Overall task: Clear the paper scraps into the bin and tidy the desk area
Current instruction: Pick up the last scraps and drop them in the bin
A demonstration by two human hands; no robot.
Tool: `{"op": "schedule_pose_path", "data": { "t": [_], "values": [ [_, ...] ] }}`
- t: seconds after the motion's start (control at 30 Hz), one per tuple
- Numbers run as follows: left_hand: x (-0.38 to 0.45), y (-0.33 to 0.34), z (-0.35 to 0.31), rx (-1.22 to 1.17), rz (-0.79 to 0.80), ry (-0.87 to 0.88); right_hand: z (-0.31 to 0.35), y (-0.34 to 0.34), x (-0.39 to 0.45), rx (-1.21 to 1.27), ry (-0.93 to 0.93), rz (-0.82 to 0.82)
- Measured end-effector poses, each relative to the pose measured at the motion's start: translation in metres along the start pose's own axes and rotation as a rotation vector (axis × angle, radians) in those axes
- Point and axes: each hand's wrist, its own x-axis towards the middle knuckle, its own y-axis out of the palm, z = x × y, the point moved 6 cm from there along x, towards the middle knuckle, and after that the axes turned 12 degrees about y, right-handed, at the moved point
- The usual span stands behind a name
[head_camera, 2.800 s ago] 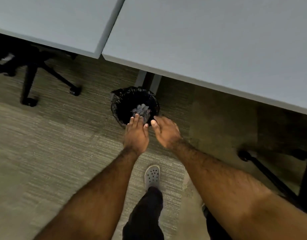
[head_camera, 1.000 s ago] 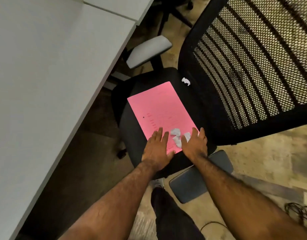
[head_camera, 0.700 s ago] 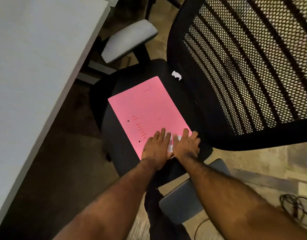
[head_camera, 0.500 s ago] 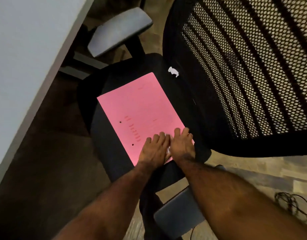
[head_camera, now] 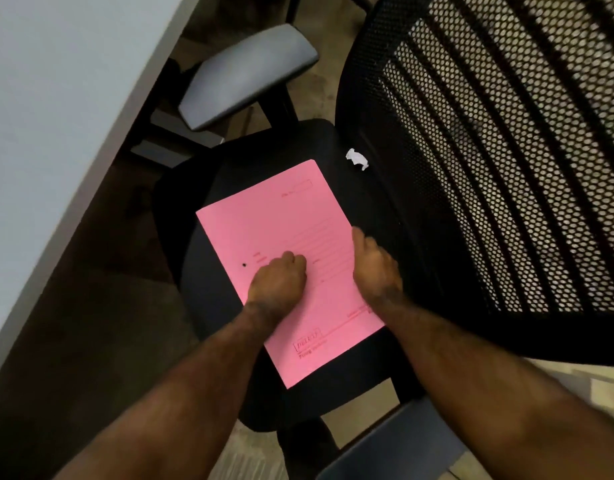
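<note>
On the black seat (head_camera: 229, 174) of a mesh-backed office chair (head_camera: 506, 168), a pink folder (head_camera: 284, 220) is laid flat, its long axis running from upper right to lower left. Both bare forearms are extended from the bottom edge of the view toward it. The left hand (head_camera: 279, 280) is placed knuckles-up on the middle of the folder, with the fingers curled under into a closed fist; whether anything is enclosed in it cannot be told. The right hand (head_camera: 374, 268) is set at the folder's right edge, back upward, with 1 finger extended forward along the edge and the remaining fingers bent; whether the edge is gripped cannot be told.

Red printing is carried on the folder: ruled lines, a boxed stamp near the lower corner and a small field near the upper corner. None of it is legible. 1 dark hole is seen just left of the left hand.

1 white crumpled paper scrap (head_camera: 357, 159) is located on the seat beyond the folder's far corner, close to the backrest. A grey armrest (head_camera: 246, 74) and a pale desk (head_camera: 56, 98) are situated at upper left.
</note>
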Motion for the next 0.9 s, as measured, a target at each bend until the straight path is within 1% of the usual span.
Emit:
{"op": "schedule_pose_path", "data": {
  "t": [0.13, 0.23, 0.33, 0.4, 0.57, 0.7, 0.83, 0.9],
  "values": [
    [0.009, -0.026, 0.046, 0.049, -0.07, -0.135, 0.023, -0.038, 0.059, -0.027, 0.03, -0.141],
    [0.012, -0.032, 0.066, 0.074, -0.064, -0.213, 0.036, -0.055, 0.1, -0.114, 0.074, -0.139],
    [0.013, -0.03, 0.066, 0.105, -0.057, -0.201, 0.042, -0.059, 0.126, -0.199, 0.115, -0.09],
    [0.013, -0.026, 0.064, 0.108, -0.061, -0.192, 0.045, -0.058, 0.136, -0.209, 0.141, -0.081],
    [0.012, -0.024, 0.064, 0.098, -0.072, -0.192, 0.046, -0.052, 0.14, -0.179, 0.153, -0.128],
    [0.01, -0.025, 0.06, 0.0, -0.068, -0.231, 0.039, -0.05, 0.128, -0.057, 0.101, -0.137],
    [-0.008, -0.035, 0.058, -0.101, -0.157, -0.298, 0.061, -0.066, 0.089, 0.201, -0.01, -0.198],
    [-0.027, -0.041, 0.057, -0.145, -0.227, -0.344, 0.079, -0.073, 0.062, 0.324, -0.033, -0.225]
  ]
}}
